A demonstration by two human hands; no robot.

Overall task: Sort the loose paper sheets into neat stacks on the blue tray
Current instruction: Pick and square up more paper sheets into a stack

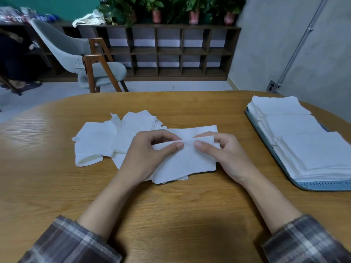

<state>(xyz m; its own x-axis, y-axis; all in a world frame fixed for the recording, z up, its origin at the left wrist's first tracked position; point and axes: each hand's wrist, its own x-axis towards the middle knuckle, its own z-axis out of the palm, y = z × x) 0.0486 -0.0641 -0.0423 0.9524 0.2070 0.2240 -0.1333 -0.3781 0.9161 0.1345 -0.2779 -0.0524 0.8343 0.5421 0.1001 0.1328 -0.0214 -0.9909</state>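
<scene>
1. Looks well past halfway, going by the blue tray (322, 185) at the right edge of the counter (171, 205). Already loaded with three tidy stacks (303, 143) in a row, each fairly thick.
2. Left to sort: a messy pile of loose sheets (102, 141) mid-counter, overlapping every which way, a few folded or curled over. Too jumbled to count.
3. Left grip (150, 154) pinching the upper edge of one sheet (182, 162) between thumb and forefinger, on top of the near side of the pile.
4. Right grip (224, 154) pinching that same edge just beside the left, thumb on top.
5. Probably peeling or squaring that sheet up before carrying it over to the tray, well apart from the pile. Plenty of trips to go, tbh.
</scene>
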